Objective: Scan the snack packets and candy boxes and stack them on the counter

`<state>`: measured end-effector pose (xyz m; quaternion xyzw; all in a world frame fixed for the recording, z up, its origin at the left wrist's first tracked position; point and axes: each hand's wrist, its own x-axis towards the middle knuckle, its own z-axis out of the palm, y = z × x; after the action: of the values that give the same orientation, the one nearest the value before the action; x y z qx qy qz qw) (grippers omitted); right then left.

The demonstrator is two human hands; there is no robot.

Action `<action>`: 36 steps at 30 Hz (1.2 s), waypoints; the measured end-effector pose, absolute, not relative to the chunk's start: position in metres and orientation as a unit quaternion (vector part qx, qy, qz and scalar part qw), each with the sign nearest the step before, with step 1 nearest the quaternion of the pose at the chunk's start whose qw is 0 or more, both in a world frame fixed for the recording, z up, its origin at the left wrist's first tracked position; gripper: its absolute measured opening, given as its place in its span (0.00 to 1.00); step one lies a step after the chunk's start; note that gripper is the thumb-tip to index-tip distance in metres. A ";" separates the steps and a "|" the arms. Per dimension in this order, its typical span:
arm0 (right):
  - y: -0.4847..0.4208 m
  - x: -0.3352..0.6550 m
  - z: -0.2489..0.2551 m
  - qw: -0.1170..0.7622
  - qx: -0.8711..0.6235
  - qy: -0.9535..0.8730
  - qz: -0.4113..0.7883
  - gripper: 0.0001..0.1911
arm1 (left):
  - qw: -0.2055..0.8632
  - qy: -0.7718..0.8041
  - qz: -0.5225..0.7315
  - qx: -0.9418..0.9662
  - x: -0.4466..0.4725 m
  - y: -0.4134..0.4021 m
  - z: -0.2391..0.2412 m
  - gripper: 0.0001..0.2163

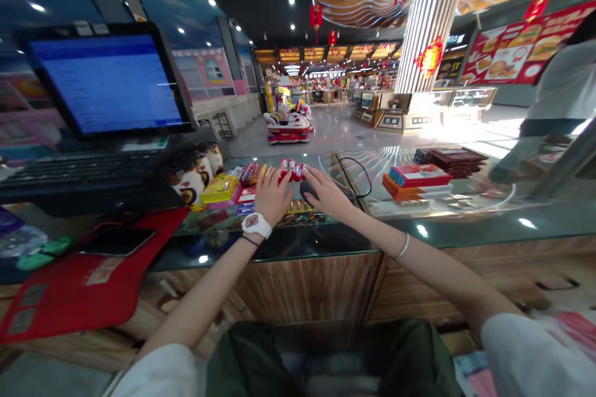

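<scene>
Small shiny red packets (292,170) stand in a short row on the glass counter, between my two hands. My left hand (272,197), with a white watch at the wrist, rests its spread fingers at their left side and over the neighbouring snack packs. From the right, my right hand (328,195) reaches in with fingers stretched out and thumb apart, fingertips touching the row's end. A dark rounded object (307,189) lies partly under this hand. Left of my left hand are yellow packs (220,189) and red-and-brown wrapped snacks (251,173). My fingers hide part of the packets.
A monitor (109,84) and keyboard (79,170) stand at left, above a red mat (93,279) with a phone (116,240). Printed cups (198,173) sit beside them. Flat boxes (419,177) and a black cable (367,177) lie rightward. A person (565,84) stands across the counter.
</scene>
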<state>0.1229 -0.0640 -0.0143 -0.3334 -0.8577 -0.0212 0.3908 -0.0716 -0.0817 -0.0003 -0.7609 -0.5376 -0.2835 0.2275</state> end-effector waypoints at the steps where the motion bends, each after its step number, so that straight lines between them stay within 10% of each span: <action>1: -0.063 0.112 -0.015 0.393 -0.320 -0.862 -0.005 0.34 | 0.225 -0.546 -0.283 -0.756 -0.082 -0.082 -0.002 0.21; 20: -0.019 0.005 -0.056 0.189 -0.427 -0.880 0.079 0.39 | 0.164 -0.666 -0.173 -0.707 -0.153 -0.074 -0.038 0.22; 36: -0.025 0.029 -0.047 0.132 -0.442 -0.885 0.064 0.19 | 0.120 -0.704 -0.170 -0.679 -0.161 -0.079 -0.054 0.20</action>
<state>0.0288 -0.0251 -0.0474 -0.4417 -0.8851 0.0645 0.1317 -0.1606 -0.0794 -0.0543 -0.6794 -0.7038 -0.1695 0.1195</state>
